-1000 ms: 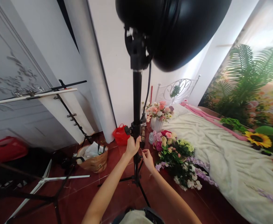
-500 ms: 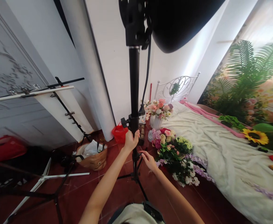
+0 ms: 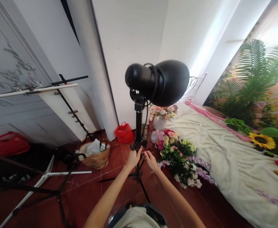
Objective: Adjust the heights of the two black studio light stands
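A black light stand [image 3: 139,126] stands upright on the tiled floor in front of me, its legs spread. On its top sits a black lamp head [image 3: 169,83] with a cable looped round it, its wide end facing right. My left hand [image 3: 133,158] is wrapped round the pole just below a clamp collar. Beside it on the right, my right hand [image 3: 151,161] has its fingers pinched at a small knob on the lower joint of the stand.
A bed with a cream blanket [image 3: 207,136] lies right, artificial flowers [image 3: 174,148] beside it. Left are a wicker basket [image 3: 97,160], a red bag [image 3: 124,133], a white stand base [image 3: 44,178] and a rack with a white bar [image 3: 34,91].
The lamp head and upper pole have come down a long way, shortening the stand. My left hand has moved down with the collar, closer to my right hand, which stays near the lower joint.
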Demonstrator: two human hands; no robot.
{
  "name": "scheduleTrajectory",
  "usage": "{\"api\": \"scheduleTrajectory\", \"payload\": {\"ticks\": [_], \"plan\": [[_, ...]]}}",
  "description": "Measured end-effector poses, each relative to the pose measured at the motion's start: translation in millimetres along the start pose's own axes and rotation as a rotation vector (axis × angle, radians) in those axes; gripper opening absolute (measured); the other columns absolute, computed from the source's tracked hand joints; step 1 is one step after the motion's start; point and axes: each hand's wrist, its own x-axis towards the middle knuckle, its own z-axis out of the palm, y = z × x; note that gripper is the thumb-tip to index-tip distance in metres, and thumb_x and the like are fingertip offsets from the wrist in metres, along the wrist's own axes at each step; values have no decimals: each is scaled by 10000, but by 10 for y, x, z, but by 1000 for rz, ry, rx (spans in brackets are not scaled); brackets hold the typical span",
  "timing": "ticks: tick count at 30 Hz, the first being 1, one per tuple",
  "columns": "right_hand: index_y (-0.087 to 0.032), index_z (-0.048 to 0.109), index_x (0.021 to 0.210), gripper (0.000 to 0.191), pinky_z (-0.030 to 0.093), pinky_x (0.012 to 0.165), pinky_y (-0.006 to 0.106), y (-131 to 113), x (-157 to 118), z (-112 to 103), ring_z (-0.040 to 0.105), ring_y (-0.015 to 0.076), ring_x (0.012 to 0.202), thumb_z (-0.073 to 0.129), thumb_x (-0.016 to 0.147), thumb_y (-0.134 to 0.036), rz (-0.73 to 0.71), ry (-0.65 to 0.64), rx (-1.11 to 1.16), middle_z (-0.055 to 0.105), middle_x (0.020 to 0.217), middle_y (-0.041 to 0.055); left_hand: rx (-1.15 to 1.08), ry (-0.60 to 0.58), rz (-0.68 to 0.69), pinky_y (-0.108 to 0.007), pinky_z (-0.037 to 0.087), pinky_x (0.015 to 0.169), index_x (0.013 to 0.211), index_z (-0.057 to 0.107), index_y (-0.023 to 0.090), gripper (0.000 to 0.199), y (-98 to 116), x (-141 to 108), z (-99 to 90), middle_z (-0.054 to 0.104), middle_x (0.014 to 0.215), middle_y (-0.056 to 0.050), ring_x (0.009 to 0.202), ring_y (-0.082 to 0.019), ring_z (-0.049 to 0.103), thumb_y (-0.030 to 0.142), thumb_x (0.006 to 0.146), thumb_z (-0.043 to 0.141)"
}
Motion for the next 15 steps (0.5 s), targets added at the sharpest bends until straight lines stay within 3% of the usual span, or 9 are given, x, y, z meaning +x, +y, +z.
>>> {"api": "scheduleTrajectory", "payload": {"ticks": [7,12,15], "plan": [[-203,544,852,380,413,563,221,24,24,30,538,132,594,380,857,-546,48,-13,-17,586,702,-11,17,22,-56,-379,409,979,1049,635,177,367,-459,-209,233,649,1095,-120,1099,-230,565,410,857,426],[-211,563,774,427,404,610,234,55,105,53,542,149,607,339,863,-563,34,33,-168,561,624,-16,42,17,-57,-371,458,908,1071,628,170,383,-520,-224,307,671,1037,-135,1036,-240,604,402,875,394],[-215,604,731,487,408,634,246,33,175,35,562,160,592,311,867,-579,90,-8,-254,555,543,-10,96,20,-74,-379,465,879,1079,620,143,420,-524,-231,326,678,1003,-153,999,-249,619,407,891,351]]}}
